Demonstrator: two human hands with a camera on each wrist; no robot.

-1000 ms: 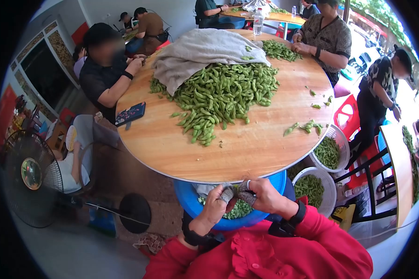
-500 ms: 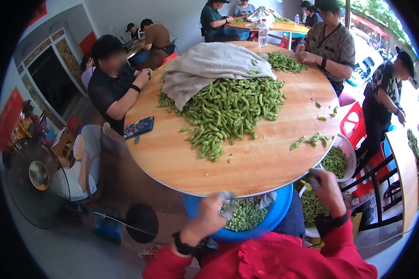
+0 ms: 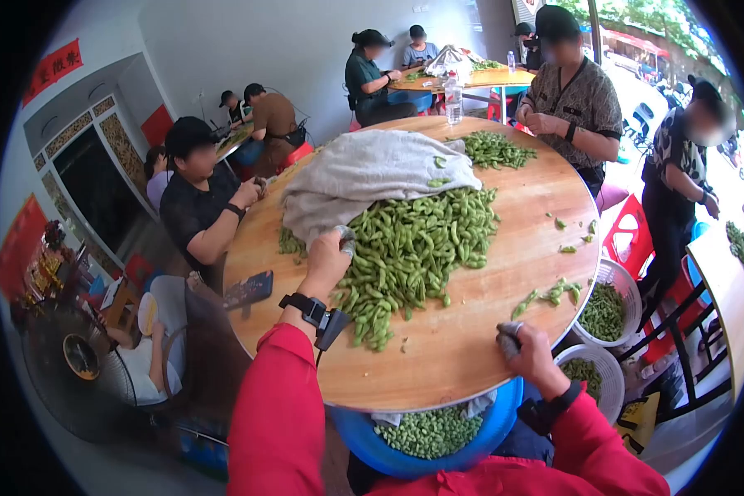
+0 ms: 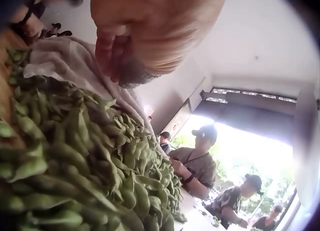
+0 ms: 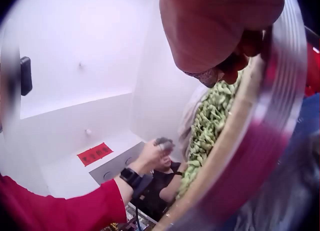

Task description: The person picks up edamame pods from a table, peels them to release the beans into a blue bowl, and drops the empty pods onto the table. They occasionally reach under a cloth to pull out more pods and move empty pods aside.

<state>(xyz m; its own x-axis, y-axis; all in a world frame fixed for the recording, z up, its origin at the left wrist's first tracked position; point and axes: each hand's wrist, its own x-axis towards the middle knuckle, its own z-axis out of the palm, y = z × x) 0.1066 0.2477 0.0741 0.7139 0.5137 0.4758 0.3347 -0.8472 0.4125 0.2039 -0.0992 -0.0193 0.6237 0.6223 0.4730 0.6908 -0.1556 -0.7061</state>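
My left hand [image 3: 329,258], with grey coverings on its fingertips, is over the table at the lower edge of the grey cloth [image 3: 372,161], beside the heap of green pods [image 3: 426,240]. In the left wrist view the hand [image 4: 160,28] has bent fingers in front of the cloth [image 4: 70,63]; whether they touch or hold it cannot be told. My right hand [image 3: 533,355] is at the near right edge of the round table [image 3: 446,372], below a few loose pods [image 3: 546,298]. Its fingers curl in the right wrist view, partly hidden by shadow.
Below the table's near edge stands a blue basin [image 3: 364,446] of shelled beans [image 3: 430,431]. White baskets [image 3: 632,289] of pods stand at the right. A phone [image 3: 250,289] lies at the table's left, a bottle [image 3: 453,99] at the back. People sit around; a fan [image 3: 83,355] stands left.
Both hands were together above the basin, then parted. The left has moved forward over the table to the cloth; the right went out over the baskets, then came to the table's near right edge.
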